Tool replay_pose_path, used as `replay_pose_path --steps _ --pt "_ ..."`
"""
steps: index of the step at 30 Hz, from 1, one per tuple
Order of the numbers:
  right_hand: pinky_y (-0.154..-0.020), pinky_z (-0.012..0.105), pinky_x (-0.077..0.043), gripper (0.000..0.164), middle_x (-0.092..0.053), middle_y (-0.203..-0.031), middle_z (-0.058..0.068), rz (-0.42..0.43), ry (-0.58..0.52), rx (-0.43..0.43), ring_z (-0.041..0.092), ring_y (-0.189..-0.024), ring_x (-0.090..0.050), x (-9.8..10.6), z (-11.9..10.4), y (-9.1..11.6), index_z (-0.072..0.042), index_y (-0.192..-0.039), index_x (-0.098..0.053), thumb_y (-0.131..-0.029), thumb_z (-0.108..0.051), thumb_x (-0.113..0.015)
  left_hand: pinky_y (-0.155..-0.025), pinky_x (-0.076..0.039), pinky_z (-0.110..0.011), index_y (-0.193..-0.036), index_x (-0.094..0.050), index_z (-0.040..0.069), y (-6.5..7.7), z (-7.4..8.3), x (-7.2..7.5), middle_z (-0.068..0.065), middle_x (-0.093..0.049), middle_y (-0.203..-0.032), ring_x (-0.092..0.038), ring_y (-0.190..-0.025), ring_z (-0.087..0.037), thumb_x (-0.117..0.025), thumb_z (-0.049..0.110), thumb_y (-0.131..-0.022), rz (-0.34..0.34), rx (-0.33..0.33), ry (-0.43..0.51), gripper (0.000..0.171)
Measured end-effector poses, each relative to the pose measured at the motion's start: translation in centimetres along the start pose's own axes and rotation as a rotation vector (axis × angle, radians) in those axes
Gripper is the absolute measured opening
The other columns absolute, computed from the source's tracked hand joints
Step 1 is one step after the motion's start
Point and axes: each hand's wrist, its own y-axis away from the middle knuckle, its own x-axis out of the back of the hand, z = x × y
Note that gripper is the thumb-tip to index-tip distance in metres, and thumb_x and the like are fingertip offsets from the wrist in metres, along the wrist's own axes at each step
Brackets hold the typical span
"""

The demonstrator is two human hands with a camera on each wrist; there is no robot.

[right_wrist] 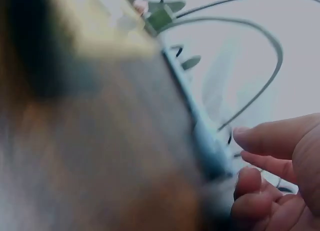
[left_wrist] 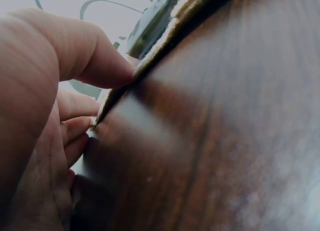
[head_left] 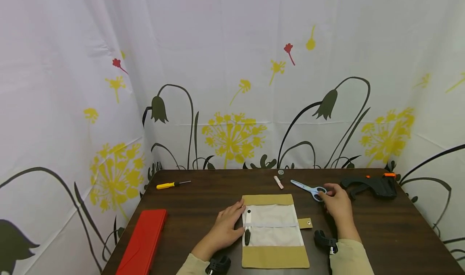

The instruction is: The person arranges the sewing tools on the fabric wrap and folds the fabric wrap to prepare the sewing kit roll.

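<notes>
An unfolded tan fabric pouch [head_left: 276, 257] with a white lining lies in front of me. My left hand [head_left: 226, 226] rests at its left edge, with thumb and fingertips touching the border in the left wrist view. Beside those fingers, a slim black-and-white tool [head_left: 248, 237] sits in the pouch's left side. To the right, light blue scissors [head_left: 303, 186] lie with blades pointing away to the left. My right hand [head_left: 338, 202] is at their handle loops, thumb and fingers parted. In the right wrist view the scissors [right_wrist: 207, 148] are blurred, just beyond the fingertips.
A yellow screwdriver [head_left: 166, 185] lies far left, and a red case [head_left: 143, 238] nearer on that side. Behind the pouch are a small pink-and-white stick [head_left: 278, 182] and a small round item [head_left: 280, 172]. A black glue gun [head_left: 379, 186] lies right of the scissors.
</notes>
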Motion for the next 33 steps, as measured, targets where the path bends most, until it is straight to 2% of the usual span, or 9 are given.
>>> replay_pose_path --steps 3,7,12,17,23,27,33 --pt "-0.05 0.033 -0.051 0.039 -0.063 -0.097 0.01 -0.036 -0.023 0.013 0.016 -0.057 -0.058 -0.1 -1.5 -0.3 -0.001 -0.138 -0.064 -0.105 -0.02 -0.071 -0.123 -0.026 -0.07 -0.162 -0.048 0.003 -0.2 0.0 0.2 -0.013 -0.036 -0.178 -0.039 -0.159 -0.042 -0.07 0.023 -0.098 -0.006 0.001 0.005 0.07" --pt "-0.053 0.033 -0.053 0.033 -0.064 -0.094 0.015 -0.128 -0.047 0.042 0.018 -0.061 -0.059 -1.3 -4.2 -1.1 -0.003 -0.134 -0.066 -0.107 -0.022 -0.069 -0.123 -0.025 -0.071 -0.162 -0.048 0.002 -0.1 0.1 0.3 -0.013 -0.036 -0.178 -0.038 -0.16 -0.042 -0.069 0.022 -0.098 -0.011 0.006 0.018 0.07" --pt "-0.054 0.032 -0.055 0.036 -0.065 -0.097 0.018 -0.203 -0.06 0.077 0.019 -0.064 -0.061 -3.8 -6.9 -2.5 -0.001 -0.136 -0.066 -0.106 -0.02 -0.07 -0.123 -0.026 -0.07 -0.162 -0.049 0.004 -0.1 0.2 0.4 -0.013 -0.037 -0.177 -0.04 -0.159 -0.042 -0.07 0.022 -0.097 -0.005 -0.002 0.009 0.07" --pt "-0.054 0.033 -0.058 0.043 -0.068 -0.101 0.016 -0.245 -0.038 0.071 0.02 -0.066 -0.063 -6.8 -7.4 -3.4 -0.005 -0.145 -0.062 -0.104 -0.016 -0.071 -0.123 -0.025 -0.071 -0.162 -0.049 0.004 0.0 0.1 0.2 -0.013 -0.037 -0.177 -0.039 -0.159 -0.042 -0.069 0.023 -0.098 -0.008 0.001 0.008 0.07" --pt "-0.05 0.035 -0.058 0.051 -0.068 -0.088 0.013 -0.282 0.044 0.118 0.02 -0.061 -0.063 -9.1 -7.9 -4.0 -0.008 -0.153 -0.058 -0.103 -0.014 -0.071 -0.124 -0.024 -0.071 -0.162 -0.049 0.004 0.2 0.1 0.2 -0.011 -0.035 -0.178 -0.038 -0.16 -0.042 -0.07 0.025 -0.099 -0.016 0.017 0.027 0.069" --pt "-0.047 0.034 -0.055 0.048 -0.069 -0.082 0.014 -0.27 0.089 0.141 0.02 -0.052 -0.061 -9.8 -8.3 -4.2 -0.009 -0.15 -0.061 -0.104 -0.015 -0.072 -0.125 -0.023 -0.071 -0.163 -0.049 0.005 0.1 0.1 0.2 -0.009 -0.033 -0.18 -0.036 -0.161 -0.041 -0.069 0.025 -0.099 -0.028 0.024 0.041 0.069" --pt "-0.045 0.032 -0.053 0.042 -0.072 -0.092 0.014 -0.233 0.145 0.148 0.021 -0.048 -0.061 -10.9 -8.2 -4.2 -0.007 -0.143 -0.063 -0.104 -0.018 -0.073 -0.124 -0.025 -0.07 -0.162 -0.05 0.007 0.1 0.0 0.0 -0.009 -0.035 -0.179 -0.038 -0.16 -0.04 -0.07 0.026 -0.099 -0.02 0.023 0.025 0.069"
